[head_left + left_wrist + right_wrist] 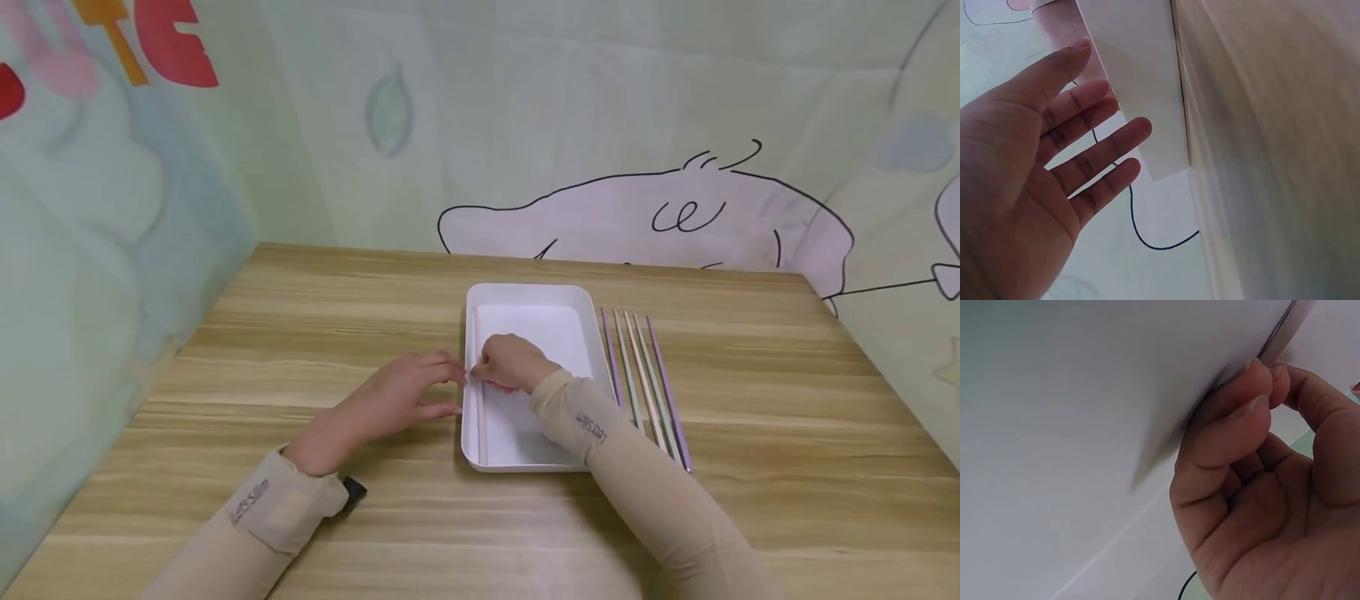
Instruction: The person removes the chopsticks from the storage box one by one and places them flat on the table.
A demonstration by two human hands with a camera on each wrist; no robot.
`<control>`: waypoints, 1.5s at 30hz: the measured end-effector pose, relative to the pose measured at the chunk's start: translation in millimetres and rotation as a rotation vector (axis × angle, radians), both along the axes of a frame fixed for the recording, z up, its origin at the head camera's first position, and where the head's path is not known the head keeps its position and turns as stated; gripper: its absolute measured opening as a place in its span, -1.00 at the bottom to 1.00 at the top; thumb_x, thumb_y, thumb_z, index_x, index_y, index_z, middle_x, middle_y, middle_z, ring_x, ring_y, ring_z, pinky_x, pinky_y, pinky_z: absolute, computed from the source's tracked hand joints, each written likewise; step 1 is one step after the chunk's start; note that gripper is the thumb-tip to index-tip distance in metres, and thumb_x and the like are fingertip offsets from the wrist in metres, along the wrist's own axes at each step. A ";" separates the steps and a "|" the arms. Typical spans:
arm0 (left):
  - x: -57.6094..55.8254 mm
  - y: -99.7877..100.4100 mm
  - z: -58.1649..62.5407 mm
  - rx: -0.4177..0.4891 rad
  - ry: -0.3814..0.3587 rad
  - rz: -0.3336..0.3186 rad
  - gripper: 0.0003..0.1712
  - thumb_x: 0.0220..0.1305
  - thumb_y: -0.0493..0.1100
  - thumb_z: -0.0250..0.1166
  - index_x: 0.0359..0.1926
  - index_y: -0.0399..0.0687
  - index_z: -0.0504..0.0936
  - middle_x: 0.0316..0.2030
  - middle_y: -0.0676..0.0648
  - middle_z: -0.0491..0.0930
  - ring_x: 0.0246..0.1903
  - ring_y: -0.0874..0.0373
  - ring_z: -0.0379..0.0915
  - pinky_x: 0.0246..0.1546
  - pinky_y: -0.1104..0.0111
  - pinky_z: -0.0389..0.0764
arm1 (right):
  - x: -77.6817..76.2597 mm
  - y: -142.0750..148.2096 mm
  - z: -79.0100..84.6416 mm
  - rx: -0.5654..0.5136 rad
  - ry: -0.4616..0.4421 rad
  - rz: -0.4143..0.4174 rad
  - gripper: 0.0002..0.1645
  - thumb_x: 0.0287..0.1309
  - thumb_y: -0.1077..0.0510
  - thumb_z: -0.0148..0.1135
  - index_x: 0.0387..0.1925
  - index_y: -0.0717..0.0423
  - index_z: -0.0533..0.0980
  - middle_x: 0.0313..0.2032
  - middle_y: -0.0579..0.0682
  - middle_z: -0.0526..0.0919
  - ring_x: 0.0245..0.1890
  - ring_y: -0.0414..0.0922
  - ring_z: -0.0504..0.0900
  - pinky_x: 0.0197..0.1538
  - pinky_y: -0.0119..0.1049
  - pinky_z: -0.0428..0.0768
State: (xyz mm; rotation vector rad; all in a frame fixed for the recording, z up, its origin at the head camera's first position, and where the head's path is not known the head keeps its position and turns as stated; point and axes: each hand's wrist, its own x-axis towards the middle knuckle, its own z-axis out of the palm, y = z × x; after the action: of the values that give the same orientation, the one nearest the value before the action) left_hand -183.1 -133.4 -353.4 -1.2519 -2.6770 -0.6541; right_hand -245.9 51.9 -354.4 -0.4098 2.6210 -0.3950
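A white rectangular tray (528,465) lies on the wooden table. Along the tray's left inner side runs a pale pink chopstick (482,433). My right hand (513,362) reaches into the tray and pinches this chopstick near its middle; in the right wrist view the curled fingers (1229,434) partly hide it. My left hand (408,392) is held beside the tray's left wall, its fingers spread and relaxed, fingertips close to the rim. In the left wrist view its palm (1016,175) holds nothing. Whether the fingertips touch the tray, I cannot tell.
Several chopsticks lie side by side right of the tray: a purple one (667,387) outermost, with pale green and pinkish ones (640,350) further in. My right sleeve (637,467) covers part of them. A printed cloth (337,150) hangs behind the table (315,308).
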 end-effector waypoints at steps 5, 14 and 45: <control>1.3 -1.2 1.4 0.004 -0.008 0.009 -0.70 0.11 -0.09 0.42 -0.16 -0.12 0.64 -0.09 -0.03 0.63 -0.09 0.08 0.61 -0.03 0.21 0.63 | -0.5 -0.6 0.8 -0.001 -0.004 0.009 -0.58 0.25 -0.01 0.16 -0.71 -0.01 0.40 -0.79 -0.15 0.42 -0.76 -0.26 0.40 -0.61 -0.44 0.32; 1.5 -2.6 1.7 0.002 -0.008 0.017 -0.70 0.11 -0.09 0.42 -0.16 -0.12 0.65 -0.08 -0.04 0.63 -0.07 0.08 0.61 -0.01 0.21 0.63 | 0.0 -3.2 0.4 0.014 0.000 0.011 -0.60 0.23 -0.01 0.16 -0.70 -0.01 0.41 -0.79 -0.14 0.42 -0.76 -0.26 0.40 -0.62 -0.45 0.32; -0.3 -0.5 2.9 -0.006 -0.022 0.006 -0.70 0.12 -0.09 0.41 -0.15 -0.13 0.65 -0.08 -0.04 0.63 -0.06 0.07 0.59 -0.01 0.22 0.63 | -1.7 6.5 5.1 -0.024 0.007 -0.018 -0.60 0.27 0.04 0.10 -0.68 0.02 0.36 -0.77 -0.11 0.41 -0.74 -0.23 0.39 -0.60 -0.44 0.34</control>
State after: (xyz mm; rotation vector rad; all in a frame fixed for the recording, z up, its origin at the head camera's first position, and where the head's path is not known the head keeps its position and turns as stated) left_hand -183.4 -133.9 -350.5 -1.2449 -2.7012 -0.6629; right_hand -247.6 58.4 -349.2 -0.3966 2.6309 -0.4314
